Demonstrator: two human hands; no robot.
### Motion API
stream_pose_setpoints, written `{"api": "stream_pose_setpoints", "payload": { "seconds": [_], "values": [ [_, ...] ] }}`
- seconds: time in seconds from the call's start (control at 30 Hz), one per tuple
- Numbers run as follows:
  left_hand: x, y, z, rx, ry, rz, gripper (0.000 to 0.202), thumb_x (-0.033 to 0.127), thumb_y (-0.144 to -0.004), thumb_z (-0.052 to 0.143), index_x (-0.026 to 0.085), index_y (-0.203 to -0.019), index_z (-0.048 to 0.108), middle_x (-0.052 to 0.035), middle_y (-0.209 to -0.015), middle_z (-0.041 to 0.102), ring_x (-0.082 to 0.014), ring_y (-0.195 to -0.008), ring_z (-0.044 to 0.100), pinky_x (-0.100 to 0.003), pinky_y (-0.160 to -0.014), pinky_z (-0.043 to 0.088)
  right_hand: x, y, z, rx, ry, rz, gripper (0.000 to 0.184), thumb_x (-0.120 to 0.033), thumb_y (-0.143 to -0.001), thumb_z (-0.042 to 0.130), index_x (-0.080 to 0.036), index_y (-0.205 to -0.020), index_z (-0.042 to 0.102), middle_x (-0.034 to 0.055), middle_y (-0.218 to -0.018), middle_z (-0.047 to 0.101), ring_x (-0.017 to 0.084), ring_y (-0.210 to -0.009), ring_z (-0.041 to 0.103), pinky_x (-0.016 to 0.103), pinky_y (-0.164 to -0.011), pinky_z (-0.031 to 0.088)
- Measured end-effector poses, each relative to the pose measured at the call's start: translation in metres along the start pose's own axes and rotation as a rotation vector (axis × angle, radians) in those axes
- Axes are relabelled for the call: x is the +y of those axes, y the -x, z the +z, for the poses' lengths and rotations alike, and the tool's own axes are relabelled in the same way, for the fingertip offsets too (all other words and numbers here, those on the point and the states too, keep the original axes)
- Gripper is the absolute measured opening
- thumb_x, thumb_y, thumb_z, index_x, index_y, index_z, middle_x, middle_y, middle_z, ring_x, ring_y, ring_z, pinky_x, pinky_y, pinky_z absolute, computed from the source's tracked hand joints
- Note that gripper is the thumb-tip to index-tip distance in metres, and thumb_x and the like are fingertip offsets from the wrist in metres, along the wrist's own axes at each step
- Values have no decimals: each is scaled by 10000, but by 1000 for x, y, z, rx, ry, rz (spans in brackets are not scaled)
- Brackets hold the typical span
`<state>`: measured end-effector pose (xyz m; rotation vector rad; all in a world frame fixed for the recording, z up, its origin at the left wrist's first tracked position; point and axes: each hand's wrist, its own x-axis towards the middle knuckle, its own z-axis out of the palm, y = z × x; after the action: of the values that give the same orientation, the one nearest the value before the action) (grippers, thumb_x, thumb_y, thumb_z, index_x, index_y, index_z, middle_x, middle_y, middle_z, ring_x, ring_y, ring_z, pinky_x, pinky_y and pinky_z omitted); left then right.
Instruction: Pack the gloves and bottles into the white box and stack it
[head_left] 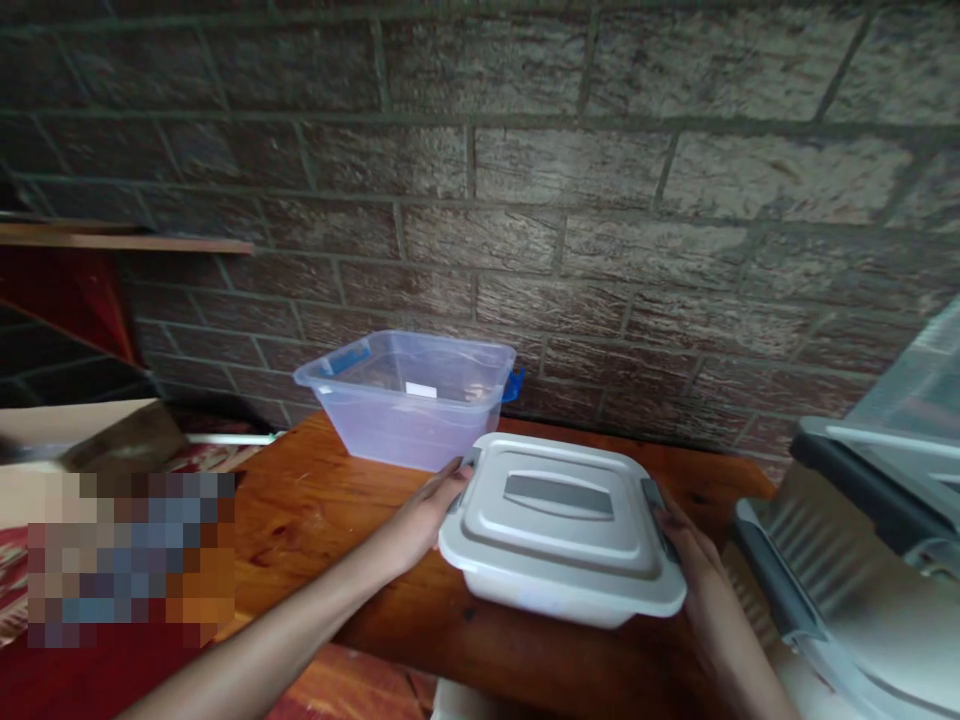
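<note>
A small white plastic box with a grey lid and a grey handle recess [561,520] sits on a wooden table [315,510]. My left hand [424,515] grips the box's left side at the grey latch. My right hand [694,565] grips its right side at the other latch. Fingers of both hands curl round the lid's edges. Behind the box stands a clear plastic tub with blue handles [409,395], open and without a lid.
A brick wall [570,180] runs close behind the table. Larger clear bins with grey latches [862,560] stand at the right. A cardboard box [82,440] and a red surface lie at the left, partly pixelated.
</note>
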<state>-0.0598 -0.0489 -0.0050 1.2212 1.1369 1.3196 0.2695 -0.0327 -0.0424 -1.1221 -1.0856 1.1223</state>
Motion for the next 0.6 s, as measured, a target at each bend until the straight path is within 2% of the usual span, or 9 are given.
{"api": "stream_pose_setpoints", "payload": {
  "seconds": [0.07, 0.17, 0.23, 0.33, 0.47, 0.6],
  "values": [
    [-2, -1, -4, -34, -89, 3, 449, 521, -936, 576, 187, -1212, 694, -72, -1125, 755, -282, -1052, 656, -346, -910, 471, 2, 0, 2, 38, -60, 11, 501, -513, -844, 712, -272, -1282, 736, 40, -1397, 682, 323, -1430, 494, 462, -1256, 268],
    [-3, -3, -7, -12, -121, 17, 439, 463, -941, 561, 199, -1280, 653, -52, -1191, 738, -276, -1114, 630, -329, -931, 440, -4, -1, 6, 97, -182, 49, 529, -443, -796, 756, -299, -1304, 713, 17, -1401, 680, 308, -1417, 509, 450, -1256, 272],
    [0, -5, -3, 4, -36, 15, 440, 391, -887, 592, 184, -1271, 653, -50, -1184, 740, -281, -1127, 629, -318, -913, 444, -13, -1, 10, 96, -286, 88, 561, -369, -765, 757, -298, -1318, 701, 11, -1396, 683, 300, -1394, 536, 429, -1233, 328],
    [7, -7, 10, 36, 180, -82, 472, 299, -780, 627, 156, -1228, 666, -56, -1090, 760, -279, -1013, 678, -312, -834, 472, -25, -2, 19, 40, -389, 169, 611, -339, -768, 720, -285, -1374, 664, 15, -1374, 697, 309, -1332, 595, 434, -1169, 431],
    [13, -4, 28, 103, 381, -157, 457, 308, -811, 657, 171, -1247, 645, -41, -1013, 762, -241, -896, 706, -284, -747, 485, -29, -3, 29, 35, -359, 172, 684, -366, -818, 691, -314, -1486, 557, -5, -1392, 685, 294, -1333, 595, 396, -1105, 494],
    [13, -1, 33, 125, 389, -153, 443, 326, -810, 695, 181, -1226, 651, -33, -1002, 759, -230, -890, 704, -260, -692, 480, -25, -4, 27, 4, -273, 146, 686, -377, -856, 684, -328, -1518, 512, -18, -1432, 655, 274, -1345, 580, 383, -1153, 429]
  ]
}}
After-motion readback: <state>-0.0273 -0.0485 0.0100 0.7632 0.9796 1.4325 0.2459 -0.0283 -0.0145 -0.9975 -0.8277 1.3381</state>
